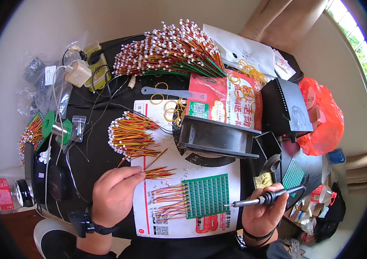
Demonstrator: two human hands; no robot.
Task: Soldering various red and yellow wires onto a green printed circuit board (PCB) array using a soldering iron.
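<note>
On my feed the right grip [264,216] is closed around a soldering iron [249,202], its tip at the right edge of the green board [207,196]; I can't make out whether they touch. The board lies on a printed sheet [144,211] on the desk [99,144]. The left grip [116,187] has its fingertips at a small pile of red-and-yellow wires [159,173], but I can't tell whether any is pinched. Beyond, a black frame [218,137] covers part of the sheet, and a black box [285,103] partly hides a red bag [330,125].
</note>
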